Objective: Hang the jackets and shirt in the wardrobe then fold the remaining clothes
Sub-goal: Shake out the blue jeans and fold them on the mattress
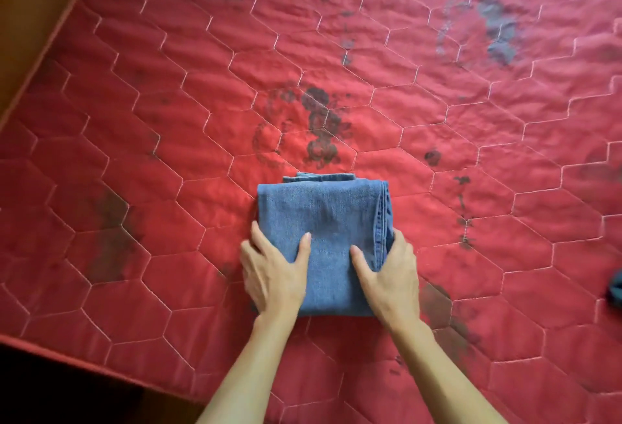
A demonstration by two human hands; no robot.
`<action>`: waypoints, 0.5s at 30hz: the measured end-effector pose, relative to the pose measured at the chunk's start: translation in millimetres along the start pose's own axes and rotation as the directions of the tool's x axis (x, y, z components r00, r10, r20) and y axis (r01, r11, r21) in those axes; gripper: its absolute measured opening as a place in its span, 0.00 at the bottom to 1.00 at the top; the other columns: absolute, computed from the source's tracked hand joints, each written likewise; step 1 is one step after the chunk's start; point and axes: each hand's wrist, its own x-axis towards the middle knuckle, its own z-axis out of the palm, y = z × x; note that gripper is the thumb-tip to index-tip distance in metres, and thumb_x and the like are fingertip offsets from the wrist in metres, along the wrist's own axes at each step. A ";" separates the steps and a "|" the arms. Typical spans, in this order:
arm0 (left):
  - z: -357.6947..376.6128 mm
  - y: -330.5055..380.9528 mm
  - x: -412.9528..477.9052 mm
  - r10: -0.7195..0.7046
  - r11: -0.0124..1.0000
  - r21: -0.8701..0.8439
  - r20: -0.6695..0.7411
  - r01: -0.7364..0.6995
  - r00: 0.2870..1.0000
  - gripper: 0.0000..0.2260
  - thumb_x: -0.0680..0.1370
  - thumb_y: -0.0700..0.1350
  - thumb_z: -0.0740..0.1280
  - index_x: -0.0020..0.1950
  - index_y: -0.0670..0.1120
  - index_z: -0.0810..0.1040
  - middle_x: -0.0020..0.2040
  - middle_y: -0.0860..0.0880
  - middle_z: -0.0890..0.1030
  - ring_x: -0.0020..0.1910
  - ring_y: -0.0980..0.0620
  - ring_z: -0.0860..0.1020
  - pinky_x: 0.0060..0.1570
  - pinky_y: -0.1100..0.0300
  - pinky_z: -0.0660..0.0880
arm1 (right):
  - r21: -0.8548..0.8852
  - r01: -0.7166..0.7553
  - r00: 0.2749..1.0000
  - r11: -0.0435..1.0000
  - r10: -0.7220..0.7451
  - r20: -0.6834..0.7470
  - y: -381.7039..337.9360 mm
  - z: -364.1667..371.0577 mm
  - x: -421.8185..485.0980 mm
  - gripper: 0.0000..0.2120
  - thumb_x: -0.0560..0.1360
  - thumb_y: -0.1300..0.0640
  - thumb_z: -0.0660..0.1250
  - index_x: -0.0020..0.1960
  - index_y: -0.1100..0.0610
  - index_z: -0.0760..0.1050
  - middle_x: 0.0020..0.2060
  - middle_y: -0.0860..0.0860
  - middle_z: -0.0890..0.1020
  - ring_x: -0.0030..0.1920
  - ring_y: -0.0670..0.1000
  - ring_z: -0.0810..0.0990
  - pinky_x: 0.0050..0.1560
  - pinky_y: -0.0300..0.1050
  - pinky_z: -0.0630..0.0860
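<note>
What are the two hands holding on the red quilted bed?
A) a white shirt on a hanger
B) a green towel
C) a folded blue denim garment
C: the left hand and right hand grip the sides of a folded blue denim garment lying on the red quilted mattress.

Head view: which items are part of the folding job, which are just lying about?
In the job:
folded jeans
left hand
right hand

Lying about:
red quilted mattress
dark item at the right edge, too cropped to identify
</note>
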 end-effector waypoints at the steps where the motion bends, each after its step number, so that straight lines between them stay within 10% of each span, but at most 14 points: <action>1: -7.0 -4.2 -2.9 -0.083 0.994 -0.069 0.087 0.089 0.993 0.43 0.68 0.71 0.68 0.72 0.45 0.63 0.62 0.39 0.75 0.60 0.36 0.76 0.54 0.45 0.74 | 0.111 -0.101 0.991 0.989 0.090 0.100 -0.8 -8.1 -8.2 0.32 0.69 0.40 0.74 0.66 0.54 0.70 0.56 0.51 0.79 0.58 0.55 0.78 0.57 0.51 0.74; 5: -49.0 -19.6 11.9 -0.166 0.894 -0.269 0.545 0.359 0.822 0.33 0.60 0.63 0.80 0.55 0.41 0.80 0.49 0.45 0.85 0.49 0.43 0.84 0.51 0.49 0.81 | 0.366 -0.576 0.764 0.731 0.321 0.560 -1.2 -44.2 -26.0 0.17 0.68 0.51 0.79 0.51 0.60 0.82 0.44 0.54 0.87 0.42 0.53 0.85 0.43 0.48 0.81; 9: -99.0 -19.8 -2.8 -0.004 0.685 -0.365 0.864 0.631 0.504 0.22 0.69 0.47 0.78 0.60 0.39 0.82 0.50 0.41 0.86 0.45 0.44 0.85 0.46 0.51 0.82 | 0.425 -0.656 0.688 0.624 0.262 0.677 -16.2 -84.3 -57.4 0.17 0.68 0.54 0.77 0.53 0.63 0.82 0.43 0.58 0.87 0.38 0.56 0.85 0.34 0.45 0.80; 15: -202.3 -6.7 -60.8 0.120 0.640 -0.493 0.822 0.590 0.557 0.25 0.68 0.50 0.79 0.61 0.39 0.82 0.54 0.39 0.85 0.49 0.41 0.84 0.54 0.47 0.80 | 0.497 -0.645 0.682 0.581 0.146 0.716 -66.1 -174.1 -122.5 0.19 0.68 0.51 0.76 0.56 0.58 0.81 0.47 0.58 0.87 0.42 0.58 0.85 0.42 0.51 0.80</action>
